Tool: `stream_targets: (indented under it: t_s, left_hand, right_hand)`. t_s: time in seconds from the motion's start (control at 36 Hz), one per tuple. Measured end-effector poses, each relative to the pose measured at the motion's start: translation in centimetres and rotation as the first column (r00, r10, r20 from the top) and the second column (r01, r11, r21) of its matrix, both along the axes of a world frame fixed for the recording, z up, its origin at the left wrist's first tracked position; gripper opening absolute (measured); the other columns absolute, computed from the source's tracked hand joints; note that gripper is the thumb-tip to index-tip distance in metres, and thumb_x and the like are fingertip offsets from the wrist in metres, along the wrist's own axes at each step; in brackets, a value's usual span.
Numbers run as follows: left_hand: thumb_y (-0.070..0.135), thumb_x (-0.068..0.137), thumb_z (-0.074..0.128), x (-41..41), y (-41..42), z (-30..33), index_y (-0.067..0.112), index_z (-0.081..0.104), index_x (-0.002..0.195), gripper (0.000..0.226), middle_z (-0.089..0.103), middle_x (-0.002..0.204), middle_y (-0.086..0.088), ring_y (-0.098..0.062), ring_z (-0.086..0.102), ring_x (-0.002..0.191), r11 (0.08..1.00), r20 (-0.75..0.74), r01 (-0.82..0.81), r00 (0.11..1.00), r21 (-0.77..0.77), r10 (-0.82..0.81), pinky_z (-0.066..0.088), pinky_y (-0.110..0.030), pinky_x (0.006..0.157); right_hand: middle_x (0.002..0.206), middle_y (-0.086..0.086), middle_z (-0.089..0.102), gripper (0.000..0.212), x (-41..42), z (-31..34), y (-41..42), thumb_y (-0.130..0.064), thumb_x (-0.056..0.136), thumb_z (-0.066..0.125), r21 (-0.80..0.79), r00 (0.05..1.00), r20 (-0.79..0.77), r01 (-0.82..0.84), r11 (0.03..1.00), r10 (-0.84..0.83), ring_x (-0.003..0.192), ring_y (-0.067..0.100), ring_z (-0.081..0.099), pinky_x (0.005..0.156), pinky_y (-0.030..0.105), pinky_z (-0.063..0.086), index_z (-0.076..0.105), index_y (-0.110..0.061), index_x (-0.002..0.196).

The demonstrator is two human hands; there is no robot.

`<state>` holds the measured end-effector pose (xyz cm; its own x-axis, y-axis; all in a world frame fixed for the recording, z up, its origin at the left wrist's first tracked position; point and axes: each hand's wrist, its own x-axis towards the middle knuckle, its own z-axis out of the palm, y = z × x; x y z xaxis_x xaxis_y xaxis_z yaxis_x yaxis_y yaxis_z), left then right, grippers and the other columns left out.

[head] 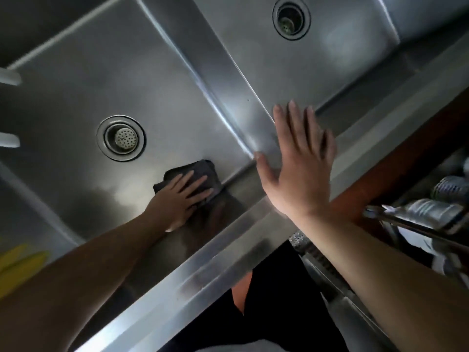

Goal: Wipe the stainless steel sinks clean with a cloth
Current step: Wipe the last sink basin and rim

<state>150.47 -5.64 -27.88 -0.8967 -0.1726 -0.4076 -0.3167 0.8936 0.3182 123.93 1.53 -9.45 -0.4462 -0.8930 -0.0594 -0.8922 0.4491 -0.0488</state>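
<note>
Presently listed: 2 stainless steel basins. Left sink [76, 97], drain [121, 137] near centre; right sink [342, 59] at 1 o'clock, drain [291, 17] at 12 o'clock. Item: dark cloth [200, 171], on the left sink floor at 5 o'clock of its drain, by the near-right corner. Left hand [181, 199]: fingers straight, flat, pressing the cloth down. Right hand [297, 168]: fingers spread, released, holding nothing, over the divider [223, 72]. Yellow item [17, 265], blurred, at 8 o'clock.

Sink [76, 80]: steel basin carrying the cloth.
Cloth [203, 171]: dark, flat on basin floor under left hand's [177, 199] fingers.
Drain [121, 138]: beyond hand.
</note>
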Motion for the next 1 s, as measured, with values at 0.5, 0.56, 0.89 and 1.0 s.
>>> stream_targets:
  t_s: [0.5, 0.56, 0.89, 1.0]
  left_hand:
    - [0.052, 0.101, 0.021, -10.8, -4.4, -2.8, 0.046, 0.009, 0.156, 0.056, 0.011, 0.167, 0.006, -0.031, 0.005, 0.154, 0.995, -0.065, -0.078, 0.995, -0.055, 0.074, 0.003, -0.046, 0.125]
    - [0.054, 0.1, 0.012, -10.6, -6.1, -3.0, 0.048, -0.001, 0.154, 0.056, 0.005, 0.168, 0.009, -0.028, -0.001, 0.154, 0.993, -0.046, -0.101, 0.994, -0.06, 0.098, -0.001, -0.045, 0.124]
    - [0.052, 0.1, 0.024, -10.3, -24.2, -2.9, 0.047, -0.01, 0.154, 0.065, -0.017, 0.166, 0.007, -0.031, -0.012, 0.153, 0.601, 0.088, -0.794, 0.595, -0.094, 0.799, 0.001, -0.05, 0.124]
    - [0.065, 0.092, 0.026, -12.0, -21.8, -3.0, 0.042, -0.014, 0.155, 0.078, -0.02, 0.166, 0.001, -0.035, -0.015, 0.152, 0.563, 0.114, -0.82, 0.553, -0.102, 0.825, -0.005, -0.051, 0.123]
  right_hand:
    - [0.167, 0.004, 0.021, 0.078, 0.1, 0.6, -0.3, -0.045, 0.088, 0.045, 0.057, 0.999, 0.016, 0.031, 0.998, -0.032, 0.154, 0.03, 0.017, 0.119, 0.058, 0.017, 0.018, -0.026, 0.159]
    - [0.166, 0.005, 0.023, 0.079, 0.0, 0.6, -0.3, -0.044, 0.088, 0.046, 0.048, 1.0, 0.004, 0.031, 0.998, -0.031, 0.153, 0.031, 0.018, 0.118, 0.059, 0.018, 0.019, -0.026, 0.159]
    - [0.164, 0.008, 0.026, 0.081, 0.0, -0.1, -0.2, -0.042, 0.085, 0.05, -0.004, 0.999, -0.047, -0.008, 1.0, 0.008, 0.151, 0.034, 0.022, 0.115, 0.061, 0.024, 0.024, -0.02, 0.158]
    - [0.166, 0.006, 0.023, 0.082, 0.1, -0.2, -0.1, -0.043, 0.085, 0.048, 0.008, 0.998, -0.063, 0.002, 1.0, -0.001, 0.153, 0.032, 0.02, 0.116, 0.06, 0.022, 0.02, -0.023, 0.159]
